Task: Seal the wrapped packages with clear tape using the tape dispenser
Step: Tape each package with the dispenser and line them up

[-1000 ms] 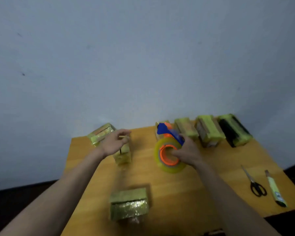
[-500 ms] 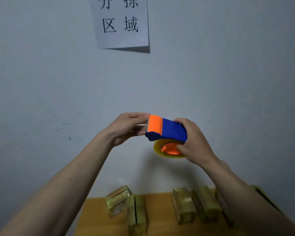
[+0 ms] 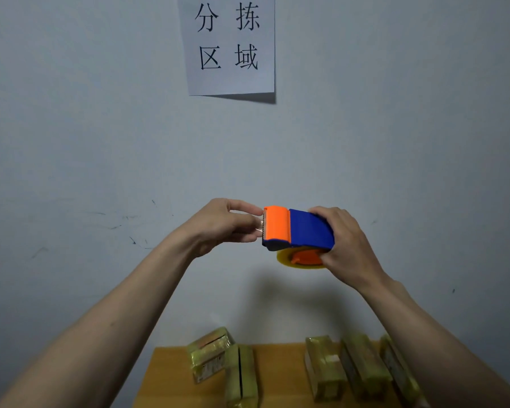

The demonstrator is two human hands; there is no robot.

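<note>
1. R hand [image 3: 346, 245] grips tape dispenser [image 3: 299, 231] (blue body, orange head), held up in air in front of wall, above table [image 3: 171, 375].
2. L hand [image 3: 223, 226] at dispenser's serrated end, thumb + fingers pinching clear tape end [image 3: 259, 225].
3. Wrapped packages: two at left [image 3: 218, 354], three in a row at right [image 3: 362, 366], all on table.
4. Paper sign [image 3: 230, 45] w/ characters on wall.

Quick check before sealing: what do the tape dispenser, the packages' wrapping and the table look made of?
Tape dispenser: likely moulded plastic, matte blue body and orange head in flat, even colour. Packages: glossy, yellowish clear film or tape, judging by the sheen and contents showing through. Table: looks like wood or wood laminate, smooth orange-brown; grain too blurred to tell.
</note>
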